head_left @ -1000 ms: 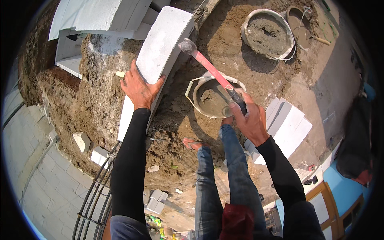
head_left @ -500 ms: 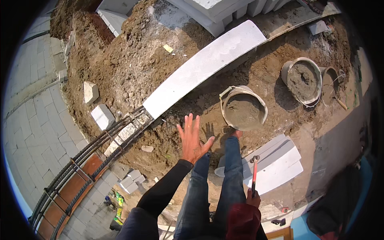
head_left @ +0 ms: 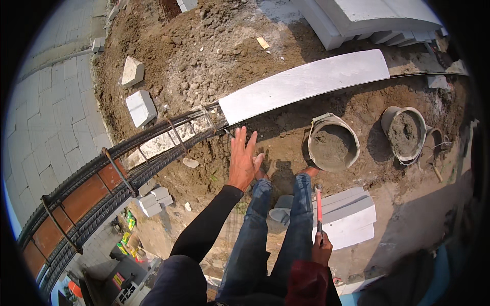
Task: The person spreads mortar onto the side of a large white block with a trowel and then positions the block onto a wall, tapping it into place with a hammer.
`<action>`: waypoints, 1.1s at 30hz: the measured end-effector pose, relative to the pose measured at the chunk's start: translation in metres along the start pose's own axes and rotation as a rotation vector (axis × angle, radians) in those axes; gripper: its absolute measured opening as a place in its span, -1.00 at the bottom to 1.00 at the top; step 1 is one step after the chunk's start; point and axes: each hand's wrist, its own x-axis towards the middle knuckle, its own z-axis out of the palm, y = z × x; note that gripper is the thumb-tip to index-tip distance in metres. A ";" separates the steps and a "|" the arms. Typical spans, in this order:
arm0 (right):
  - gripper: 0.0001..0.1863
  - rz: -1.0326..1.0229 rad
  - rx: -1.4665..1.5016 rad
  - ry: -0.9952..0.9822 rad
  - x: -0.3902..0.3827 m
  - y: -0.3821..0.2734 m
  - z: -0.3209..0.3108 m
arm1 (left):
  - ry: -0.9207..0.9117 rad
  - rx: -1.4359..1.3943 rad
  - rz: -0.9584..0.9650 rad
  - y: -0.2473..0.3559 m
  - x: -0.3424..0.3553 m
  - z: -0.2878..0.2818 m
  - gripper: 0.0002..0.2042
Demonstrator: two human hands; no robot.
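Observation:
My left hand (head_left: pixel 244 160) is open, its fingers apart and pointing at the near left end of a long white block (head_left: pixel 306 86). It seems to hover over the soil just short of that end; I cannot tell whether it touches. Low on the right, my right hand (head_left: pixel 322 249) is closed round the dark grip of a hammer (head_left: pixel 319 206) with a red shaft. The hammer head points away from me, beside a stack of white blocks (head_left: pixel 349 224). The long block lies along a narrow strip, where a rebar cage (head_left: pixel 173 135) meets its left end.
A bucket of wet mortar (head_left: pixel 333 145) stands beyond my feet, with a second mortar bucket (head_left: pixel 406 133) further right. White block pieces (head_left: pixel 140 108) lie on the soil at left. More large white blocks (head_left: pixel 388 15) are stacked at the far right. Grey paving (head_left: pixel 56 117) borders the left.
The view has shifted and turned, so the long block appears further right and flatter. My left hand stays open near its end; my right hand still holds the hammer.

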 end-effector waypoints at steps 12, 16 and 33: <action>-0.70 -0.414 0.033 0.031 0.090 -0.178 -0.003 | -0.316 0.402 -0.282 -0.053 0.168 -0.043 -0.22; -0.69 -0.730 0.016 0.204 0.130 -0.214 0.021 | -0.346 0.362 -0.301 -0.045 0.171 -0.044 -0.26; -0.74 -0.619 -0.015 0.102 0.175 -0.226 0.026 | -0.357 0.392 -0.276 -0.049 0.175 -0.043 -0.22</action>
